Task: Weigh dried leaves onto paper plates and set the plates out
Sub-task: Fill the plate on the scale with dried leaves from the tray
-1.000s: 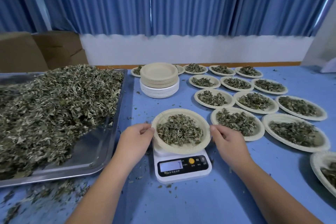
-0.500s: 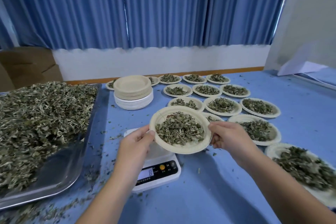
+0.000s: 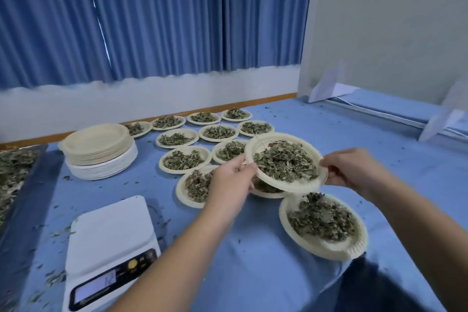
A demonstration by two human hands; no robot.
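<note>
A paper plate (image 3: 263, 145) heaped with dried leaves (image 3: 285, 163) hangs in the air above the set-out plates. My left hand (image 3: 231, 180) grips its left rim and my right hand (image 3: 354, 168) pinches its right rim. The white digital scale (image 3: 109, 246) stands bare at lower left. Several filled plates lie in rows on the blue table (image 3: 253, 261), among them a near plate (image 3: 323, 227) just below the held one and another plate (image 3: 195, 185) partly behind my left hand.
A stack of empty paper plates (image 3: 98, 151) stands at the left. A metal tray of loose dried leaves (image 3: 15, 172) shows at the far left edge. A grey partition board (image 3: 392, 33) stands at the back right. Leaf crumbs are scattered around the scale.
Both hands have lifted the filled plate off the scale and carried it right, over the rows of plates. The view has swung right, and the scale top is now bare.
</note>
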